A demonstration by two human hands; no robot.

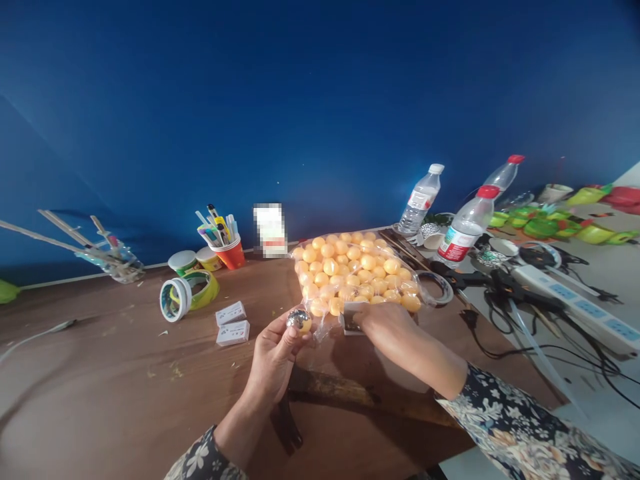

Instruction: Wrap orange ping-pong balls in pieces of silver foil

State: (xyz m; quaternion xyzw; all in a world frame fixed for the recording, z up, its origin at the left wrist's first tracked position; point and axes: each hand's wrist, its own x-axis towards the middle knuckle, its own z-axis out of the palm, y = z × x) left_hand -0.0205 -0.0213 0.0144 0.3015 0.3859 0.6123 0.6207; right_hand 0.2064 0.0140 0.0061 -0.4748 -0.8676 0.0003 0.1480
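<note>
Beside the bag of balls (350,270), the left hand's (270,365) fingers clamp a silvery-topped ball (301,321), presumably steadying it; right hand (387,325) at box (354,332), finger state unclear.

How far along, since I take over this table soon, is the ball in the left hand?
Partway, it seems: the ball in the left hand already looks silver on top, while its lower part remains yellow-orange. The right hand is at a small box, contents unclear. The orange balls in the plastic bag show no silver.
</note>
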